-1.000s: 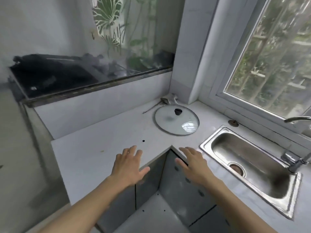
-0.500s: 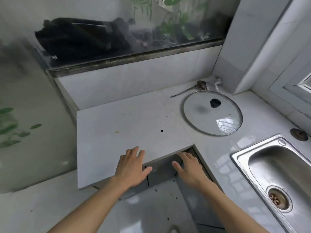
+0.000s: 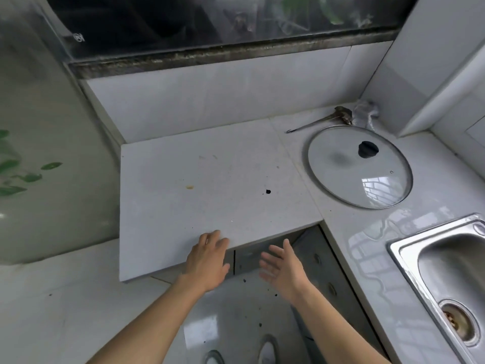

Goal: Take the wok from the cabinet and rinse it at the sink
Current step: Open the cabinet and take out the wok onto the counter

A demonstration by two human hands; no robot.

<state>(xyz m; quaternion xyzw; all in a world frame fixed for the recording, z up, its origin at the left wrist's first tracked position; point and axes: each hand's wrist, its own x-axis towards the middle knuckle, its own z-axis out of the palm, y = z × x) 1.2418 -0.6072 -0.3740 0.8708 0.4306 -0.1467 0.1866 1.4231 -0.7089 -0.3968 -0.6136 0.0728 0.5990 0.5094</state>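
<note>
The wok is hidden from view. Grey cabinet doors [image 3: 313,261] stand shut under the white countertop [image 3: 210,185], in its inner corner. My left hand [image 3: 207,261] hovers at the counter's front edge, fingers spread and empty. Just to the right, my right hand [image 3: 284,269] is in front of the cabinet doors, palm turned inward, fingers apart, holding nothing. The steel sink [image 3: 446,274] with its drain sits at the right edge of the view.
A glass lid [image 3: 359,168] with a black knob lies flat on the counter behind the sink. A metal ladle [image 3: 322,119] and a crumpled bag [image 3: 366,111] lie in the back corner. White floor tiles [image 3: 65,298] show below, with my shoes at the bottom.
My view has tilted further down and moved closer to the counter corner. Both hands have lowered from above the counter toward the cabinet doors, and the right palm has turned inward.
</note>
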